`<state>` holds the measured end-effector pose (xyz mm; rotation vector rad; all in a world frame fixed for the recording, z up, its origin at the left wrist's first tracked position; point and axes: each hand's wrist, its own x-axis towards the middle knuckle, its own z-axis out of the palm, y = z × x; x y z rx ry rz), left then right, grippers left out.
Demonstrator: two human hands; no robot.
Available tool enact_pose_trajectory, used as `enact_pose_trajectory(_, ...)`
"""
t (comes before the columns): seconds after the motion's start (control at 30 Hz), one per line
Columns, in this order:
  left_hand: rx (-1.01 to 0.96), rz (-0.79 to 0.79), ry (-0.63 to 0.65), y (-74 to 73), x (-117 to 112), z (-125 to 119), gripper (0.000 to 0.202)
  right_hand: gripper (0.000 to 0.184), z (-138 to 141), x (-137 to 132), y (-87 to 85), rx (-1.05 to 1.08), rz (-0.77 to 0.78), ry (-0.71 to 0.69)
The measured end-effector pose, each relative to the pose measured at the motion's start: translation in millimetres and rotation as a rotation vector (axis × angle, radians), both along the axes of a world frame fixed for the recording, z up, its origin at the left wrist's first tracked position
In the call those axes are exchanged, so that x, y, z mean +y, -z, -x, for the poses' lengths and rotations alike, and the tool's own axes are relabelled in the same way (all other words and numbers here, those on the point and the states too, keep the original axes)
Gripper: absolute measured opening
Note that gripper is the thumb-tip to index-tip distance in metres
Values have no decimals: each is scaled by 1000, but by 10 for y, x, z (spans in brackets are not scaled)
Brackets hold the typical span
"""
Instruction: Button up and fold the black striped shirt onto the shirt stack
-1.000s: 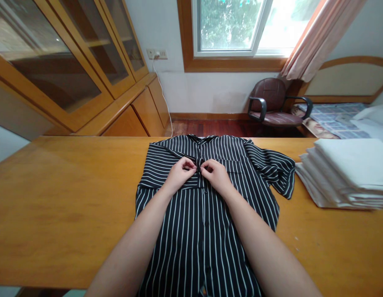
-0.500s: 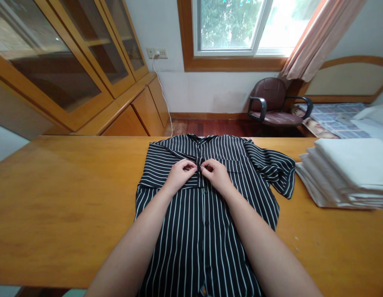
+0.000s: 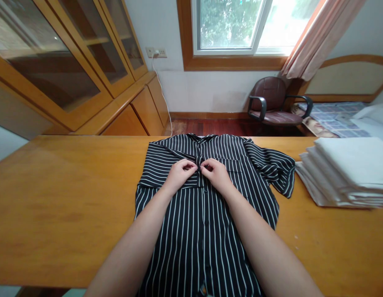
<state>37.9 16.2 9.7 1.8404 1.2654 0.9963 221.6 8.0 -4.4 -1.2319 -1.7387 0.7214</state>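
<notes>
A black shirt with white stripes [image 3: 185,231] lies front up on the wooden table, collar at the far edge. Its sleeve on the left [image 3: 160,165] is folded across the chest, with the cuff near the button placket. My left hand [image 3: 180,171] pinches the cuff fabric from the left. Close beside it, my right hand [image 3: 215,173] pinches the same spot from the right, fingertips nearly meeting. Whether a button sits between the fingers is too small to tell. The other sleeve [image 3: 273,165] lies loosely bent out to the right.
A stack of folded white cloth or paper [image 3: 348,173] sits on the table [image 3: 70,206] at the right. Beyond the table are an office chair [image 3: 273,103], a bed [image 3: 336,117], a window [image 3: 228,29] and, at the left, a glass-door cabinet [image 3: 86,82].
Almost nothing differs. Both hands keep their pinch at the cuff, and the shirt lies as before; the view has shifted very slightly.
</notes>
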Motion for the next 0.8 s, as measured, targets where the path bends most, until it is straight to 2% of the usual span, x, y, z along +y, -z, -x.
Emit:
enact_pose_trajectory(0.5, 21, -13, 5, 13, 13, 16, 13, 7, 22, -24, -65, -15, 2, 16)
enact_pose_trajectory(0.8, 38, -24, 2, 2, 23, 7, 11, 7, 31, -15, -29, -6, -10, 30)
